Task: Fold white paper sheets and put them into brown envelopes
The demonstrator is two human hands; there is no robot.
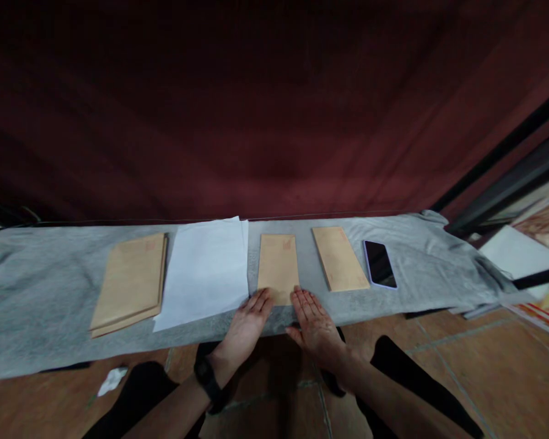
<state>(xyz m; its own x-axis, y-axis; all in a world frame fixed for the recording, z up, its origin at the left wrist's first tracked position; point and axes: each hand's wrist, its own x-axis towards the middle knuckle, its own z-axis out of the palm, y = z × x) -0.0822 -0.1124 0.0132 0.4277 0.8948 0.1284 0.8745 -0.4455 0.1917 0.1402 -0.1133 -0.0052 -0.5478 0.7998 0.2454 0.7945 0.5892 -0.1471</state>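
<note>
A brown paper envelope [278, 265] with small red print at its upper right lies flat in front of me. My left hand [249, 317] rests its outstretched fingers on the envelope's lower left corner. On the lower right corner lie the flat fingers of my right hand [315, 320], its thumb apart. Neither hand grips anything. White paper sheets [204, 271] lie just left of the envelope, close to my left hand. To the right is a small stack of brown envelopes [341, 259], set at a slant.
A grey cloth [41, 286] covers the narrow bench. Larger brown envelopes [130, 277] are piled at the left. A phone with a purple edge [380, 264] lies at the right. Behind stands a dark red surface [274, 122]. Crumpled white paper [112, 380] lies on the tiled floor.
</note>
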